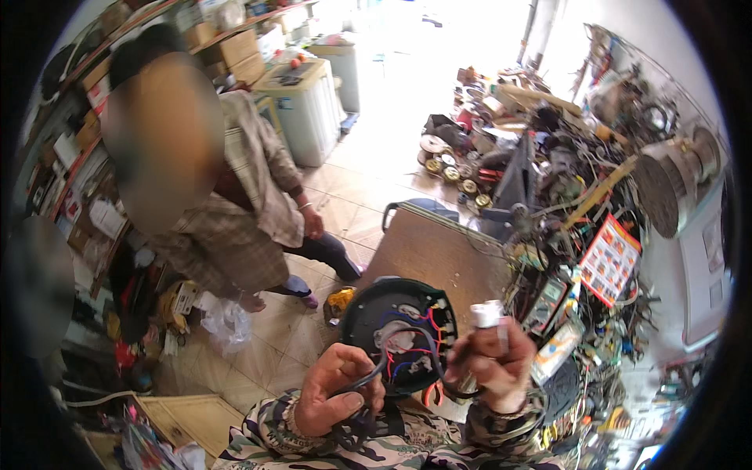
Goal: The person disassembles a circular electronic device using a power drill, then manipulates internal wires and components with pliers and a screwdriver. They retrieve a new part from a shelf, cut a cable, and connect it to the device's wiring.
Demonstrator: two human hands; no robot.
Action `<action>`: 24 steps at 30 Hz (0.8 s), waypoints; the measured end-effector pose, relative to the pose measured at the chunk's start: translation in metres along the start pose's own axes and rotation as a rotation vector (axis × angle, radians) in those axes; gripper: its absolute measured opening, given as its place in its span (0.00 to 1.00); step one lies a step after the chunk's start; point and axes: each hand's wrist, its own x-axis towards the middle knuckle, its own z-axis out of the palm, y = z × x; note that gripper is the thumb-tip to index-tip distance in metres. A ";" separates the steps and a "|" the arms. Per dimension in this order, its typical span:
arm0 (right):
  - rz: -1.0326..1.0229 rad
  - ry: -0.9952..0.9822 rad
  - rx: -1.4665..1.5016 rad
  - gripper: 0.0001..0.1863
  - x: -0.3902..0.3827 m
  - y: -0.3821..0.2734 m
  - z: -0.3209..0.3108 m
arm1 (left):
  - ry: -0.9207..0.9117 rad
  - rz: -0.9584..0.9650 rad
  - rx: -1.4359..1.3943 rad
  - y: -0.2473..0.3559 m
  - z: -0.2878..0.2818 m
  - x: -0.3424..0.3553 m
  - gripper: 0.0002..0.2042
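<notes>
My left hand [337, 392] grips a dark grey cable [366, 380], which loops up toward my right hand. My right hand [501, 364], fingers curled, holds a white plastic piece [486, 313], perhaps a connector, with the cable running into that hand. Just behind my hands a round dark appliance housing [368, 317] lies open, showing red and blue wires and metal parts. It is at the near part of a brown work table [427, 243]. Orange-handled pliers [435, 395] are below it, between my hands.
Another person [251, 196] stands at the left front of me. A multimeter [548, 301] sits right of the table, among a large heap of parts [501, 117]. A white appliance [290, 110] and cluttered shelves [94, 188] line the left. A plastic bag [227, 329] is on the tiled floor.
</notes>
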 end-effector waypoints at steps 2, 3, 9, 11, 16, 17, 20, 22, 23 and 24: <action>0.113 -0.017 -0.211 0.15 0.006 0.020 0.011 | 0.070 0.015 0.123 0.011 -0.009 -0.009 0.21; 0.105 -0.071 -0.220 0.15 0.009 0.032 0.016 | 0.112 0.056 0.174 0.015 -0.011 -0.008 0.20; -0.365 -0.424 -0.942 0.28 0.014 0.077 0.075 | 0.309 0.136 0.536 0.015 -0.023 0.007 0.25; -0.360 -0.497 -1.009 0.34 0.019 0.074 0.085 | 0.333 0.139 0.416 0.018 -0.032 0.007 0.23; -0.234 -0.178 -0.566 0.32 0.025 0.015 0.055 | 0.310 0.156 0.401 0.065 -0.057 -0.011 0.20; -0.197 -0.033 -0.382 0.33 0.028 0.009 0.056 | 0.355 0.159 0.502 0.075 -0.054 -0.008 0.18; -0.232 -0.078 -0.650 0.34 0.045 0.031 0.065 | 0.312 0.178 0.871 0.076 -0.049 0.012 0.16; -0.367 -0.219 -0.583 0.33 0.036 0.038 0.073 | 0.290 0.273 0.925 0.079 -0.039 0.013 0.17; -0.516 -0.202 -0.488 0.30 0.035 0.041 0.075 | 0.294 0.229 0.870 0.083 -0.039 0.006 0.16; -0.413 -0.022 -0.480 0.26 0.024 0.045 0.071 | 0.297 0.186 0.814 0.087 -0.042 -0.001 0.16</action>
